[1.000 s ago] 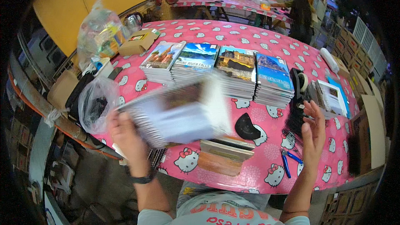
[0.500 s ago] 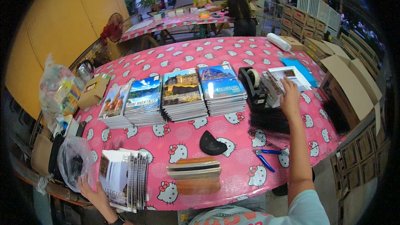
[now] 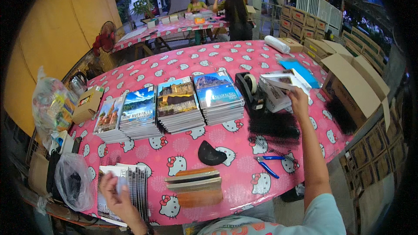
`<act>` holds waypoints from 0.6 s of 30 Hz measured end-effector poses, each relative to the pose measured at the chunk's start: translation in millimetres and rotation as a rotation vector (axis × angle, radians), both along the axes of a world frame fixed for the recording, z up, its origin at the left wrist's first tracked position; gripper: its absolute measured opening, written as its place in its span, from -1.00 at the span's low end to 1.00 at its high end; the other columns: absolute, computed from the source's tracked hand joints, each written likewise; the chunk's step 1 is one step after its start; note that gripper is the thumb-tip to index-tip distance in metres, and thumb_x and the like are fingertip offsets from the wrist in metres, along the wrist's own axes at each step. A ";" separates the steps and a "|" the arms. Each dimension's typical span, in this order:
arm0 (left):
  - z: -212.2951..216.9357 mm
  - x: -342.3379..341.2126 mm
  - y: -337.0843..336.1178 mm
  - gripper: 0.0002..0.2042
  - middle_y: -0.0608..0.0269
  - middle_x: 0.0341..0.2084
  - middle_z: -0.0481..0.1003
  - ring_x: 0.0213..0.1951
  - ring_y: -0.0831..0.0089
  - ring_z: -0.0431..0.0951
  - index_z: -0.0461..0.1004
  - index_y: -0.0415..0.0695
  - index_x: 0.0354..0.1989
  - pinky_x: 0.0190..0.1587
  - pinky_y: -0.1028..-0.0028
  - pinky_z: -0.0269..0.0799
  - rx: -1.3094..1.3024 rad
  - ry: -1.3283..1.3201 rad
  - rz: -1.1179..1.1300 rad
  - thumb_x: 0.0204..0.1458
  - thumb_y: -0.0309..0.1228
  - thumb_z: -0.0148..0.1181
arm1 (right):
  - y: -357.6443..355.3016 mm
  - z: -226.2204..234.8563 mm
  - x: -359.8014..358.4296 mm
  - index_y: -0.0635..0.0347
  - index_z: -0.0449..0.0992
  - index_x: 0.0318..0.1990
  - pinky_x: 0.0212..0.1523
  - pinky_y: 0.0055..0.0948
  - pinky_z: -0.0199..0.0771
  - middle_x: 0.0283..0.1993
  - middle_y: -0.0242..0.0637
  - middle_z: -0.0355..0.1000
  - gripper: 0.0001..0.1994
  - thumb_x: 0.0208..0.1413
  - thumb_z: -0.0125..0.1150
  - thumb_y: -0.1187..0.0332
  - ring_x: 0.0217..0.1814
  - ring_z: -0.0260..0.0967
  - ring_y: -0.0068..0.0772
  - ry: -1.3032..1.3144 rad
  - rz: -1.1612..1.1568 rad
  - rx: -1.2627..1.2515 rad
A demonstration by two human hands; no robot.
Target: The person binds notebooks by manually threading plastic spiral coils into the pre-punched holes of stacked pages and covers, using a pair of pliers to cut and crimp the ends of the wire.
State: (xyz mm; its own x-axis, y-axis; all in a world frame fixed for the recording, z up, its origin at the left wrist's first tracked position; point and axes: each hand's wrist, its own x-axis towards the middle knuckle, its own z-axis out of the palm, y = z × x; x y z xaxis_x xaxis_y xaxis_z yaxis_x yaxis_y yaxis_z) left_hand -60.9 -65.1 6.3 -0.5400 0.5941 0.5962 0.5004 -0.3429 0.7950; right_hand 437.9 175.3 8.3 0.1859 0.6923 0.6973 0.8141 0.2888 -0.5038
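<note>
My right hand (image 3: 298, 102) pinches the near edge of a thin unbound booklet (image 3: 283, 82), lifted at a tilt over a pile of printed pages (image 3: 275, 100). At the lower left my left hand (image 3: 116, 196) hovers, palm turned up and fingers apart, over a row of spiral-bound notebooks (image 3: 138, 191); its fingertips are smeared by motion. Black spiral binding coils (image 3: 274, 131) lie in front of the pile. Nearer to me are blue-handled pliers (image 3: 267, 165), a black half-moon-shaped piece (image 3: 211, 153) and brown and grey wooden-looking strips (image 3: 194, 187).
Several notebook stacks (image 3: 177, 104) span the table's middle, beside a black tape dispenser (image 3: 249, 90). A clear plastic bag (image 3: 74, 182) sits at the left edge. An open carton (image 3: 355, 91) stands at right. Two people (image 3: 235, 15) work at a farther table.
My left hand has risen from the left side of the notebooks to above them, turning palm up. My right hand has raised a booklet off the pile. The view has shifted slightly.
</note>
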 end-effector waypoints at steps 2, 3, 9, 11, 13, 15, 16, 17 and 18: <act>-2.2 34.4 2.9 -0.45 -0.04 0.05 0.26 0.12 0.13 0.26 0.32 -0.29 -0.01 0.17 0.19 0.13 -0.008 -0.369 -0.478 -0.05 -0.09 0.16 | -37.6 20.9 -51.0 0.27 0.49 -0.30 -0.33 -0.40 0.28 -0.43 -0.19 0.36 -0.84 -0.10 0.11 0.51 -0.37 0.32 -0.19 0.069 0.216 0.156; -2.8 56.8 8.9 -0.33 -0.04 0.07 0.26 0.12 0.11 0.26 0.26 -0.29 0.07 0.17 0.16 0.13 -0.049 -0.618 -0.789 -0.08 0.03 0.17 | -64.1 30.2 -83.6 0.27 0.48 -0.30 -0.33 -0.42 0.27 -0.45 -0.21 0.35 -0.84 -0.10 0.09 0.53 -0.40 0.30 -0.22 0.015 0.339 0.224; -8.7 113.6 30.1 -0.39 0.05 0.00 0.35 0.01 0.27 0.39 0.18 -0.29 0.11 0.06 0.30 0.30 -0.081 -1.154 -1.228 -0.03 -0.14 0.15 | -176.9 9.9 -208.1 0.14 0.41 -0.09 -0.15 -0.31 0.31 -0.17 -0.31 0.37 -0.66 -0.12 0.09 0.39 -0.22 0.31 -0.39 -0.331 1.018 0.128; -11.4 103.3 31.1 -0.53 0.09 -0.13 0.42 -0.10 0.33 0.45 0.25 -0.28 0.03 -0.04 0.35 0.37 -0.285 -1.022 -1.076 -0.03 -0.28 0.14 | -182.4 -9.2 -218.0 0.09 0.41 -0.02 -0.03 -0.25 0.25 -0.08 -0.34 0.37 -0.58 -0.15 0.17 0.41 -0.16 0.31 -0.39 -0.364 1.016 0.037; -13.8 98.4 30.3 -0.74 0.21 -0.36 0.48 -0.29 0.44 0.51 0.36 -0.26 -0.14 -0.22 0.46 0.43 -0.414 -1.031 -0.875 -0.04 -0.51 0.13 | -183.4 -18.9 -220.7 0.06 0.39 0.03 0.16 -0.14 0.06 0.04 -0.35 0.31 -0.53 -0.14 0.25 0.33 -0.02 0.26 -0.37 -0.434 1.063 -0.074; -21.9 89.8 29.4 -0.73 0.22 -0.36 0.49 -0.31 0.45 0.51 0.38 -0.28 -0.15 -0.22 0.48 0.42 -0.444 -0.979 -0.807 -0.06 -0.53 0.17 | -187.8 -12.5 -214.5 0.07 0.38 0.04 0.18 -0.11 0.03 0.05 -0.27 0.30 -0.49 -0.15 0.29 0.24 0.05 0.23 -0.27 -0.385 1.154 -0.168; -23.3 85.4 27.5 -0.73 0.23 -0.36 0.50 -0.31 0.46 0.51 0.40 -0.28 -0.15 -0.22 0.49 0.42 -0.461 -0.953 -0.772 -0.07 -0.54 0.18 | -188.2 -8.7 -210.6 0.07 0.38 0.04 0.19 -0.09 0.02 0.05 -0.24 0.30 -0.47 -0.16 0.31 0.19 0.08 0.22 -0.23 -0.358 1.200 -0.219; -21.0 81.4 22.8 -0.73 0.22 -0.36 0.51 -0.32 0.46 0.51 0.40 -0.29 -0.15 -0.22 0.49 0.42 -0.425 -0.864 -0.763 -0.07 -0.54 0.19 | -179.1 -14.3 -205.9 0.10 0.33 0.08 0.22 -0.06 -0.05 0.10 -0.15 0.25 -0.38 -0.19 0.32 0.10 0.15 0.15 -0.15 -0.250 1.044 -0.162; -12.4 80.9 18.0 -0.72 0.22 -0.35 0.51 -0.32 0.47 0.51 0.41 -0.30 -0.15 -0.22 0.50 0.42 -0.399 -0.781 -0.760 -0.08 -0.55 0.20 | -167.2 -24.7 -198.2 0.13 0.27 0.11 0.25 -0.03 -0.11 0.15 -0.07 0.20 -0.29 -0.21 0.33 0.02 0.23 0.08 -0.08 -0.145 0.878 -0.118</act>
